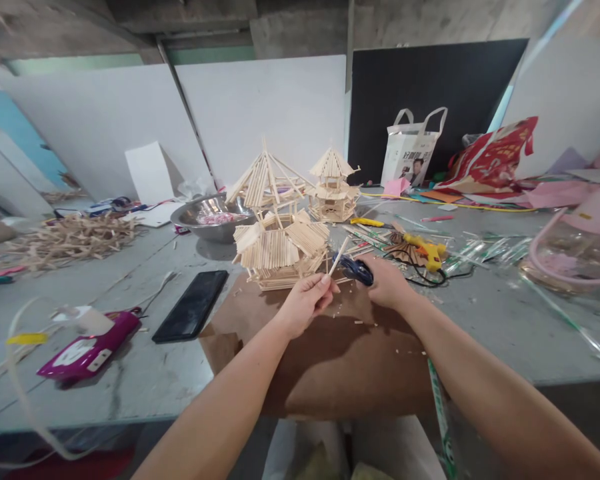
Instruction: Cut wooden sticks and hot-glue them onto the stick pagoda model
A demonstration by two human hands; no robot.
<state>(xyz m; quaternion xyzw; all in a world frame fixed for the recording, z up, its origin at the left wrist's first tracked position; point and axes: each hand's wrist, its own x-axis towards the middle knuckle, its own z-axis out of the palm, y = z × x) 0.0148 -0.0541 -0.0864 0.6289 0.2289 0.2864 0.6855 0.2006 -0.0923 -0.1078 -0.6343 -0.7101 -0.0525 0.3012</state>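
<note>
My left hand (304, 305) is closed around a thin pale wooden stick (339, 257), which points up and away from me. Close beside it, my right hand (386, 281) grips a dark blue-handled hand tool (356, 269) that looks like pliers or cutters; its jaws are hard to make out near the stick. Just beyond my left hand stands a small pavilion model (280, 250) built from wooden sticks, with a sloping roof skirt. Above and behind it shows a pointed stick roof (264, 175). Under both hands lies a brown board (330, 360) scattered with small wood bits.
Farther back are a finished-looking stick tower (332, 187) and a metal bowl (205, 230). Left lie a black phone (191, 307), a purple power strip (93, 343) and a stick heap (77, 240). Right are a yellow glue gun (427, 252), clear wrappers (500, 253) and a pink-lidded jug (587, 230).
</note>
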